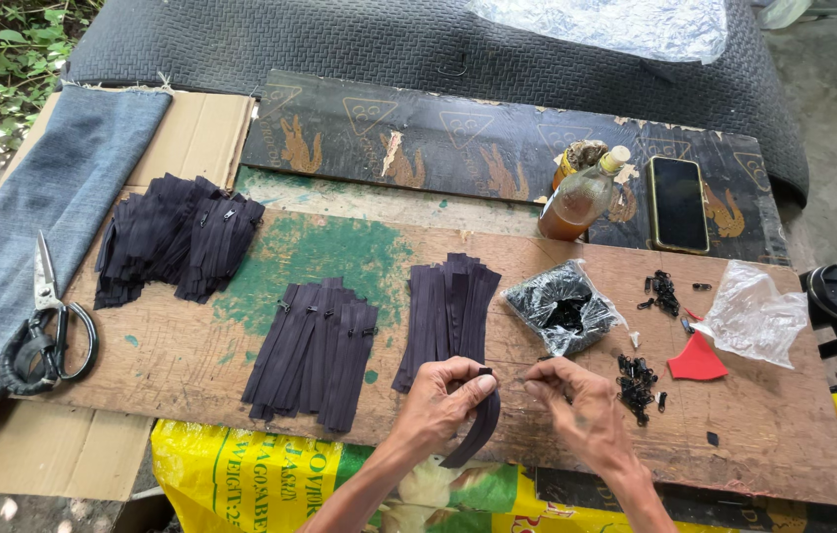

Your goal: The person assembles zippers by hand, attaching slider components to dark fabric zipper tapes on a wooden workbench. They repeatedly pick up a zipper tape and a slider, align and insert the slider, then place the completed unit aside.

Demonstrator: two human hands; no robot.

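Observation:
My left hand pinches the top end of a dark zipper strip that hangs down over the wooden board's near edge. My right hand is close beside it with fingertips pinched together near the strip's end; whether a small slider is between them I cannot tell. A stack of plain dark zipper strips lies just beyond my left hand. Two piles of strips with sliders lie further left, one in the middle and one far left. Loose black sliders lie right of my right hand.
A clear bag of black sliders, more sliders, a red scrap and an empty plastic bag lie to the right. A bottle of amber liquid and a phone sit behind. Scissors rest on blue denim at left.

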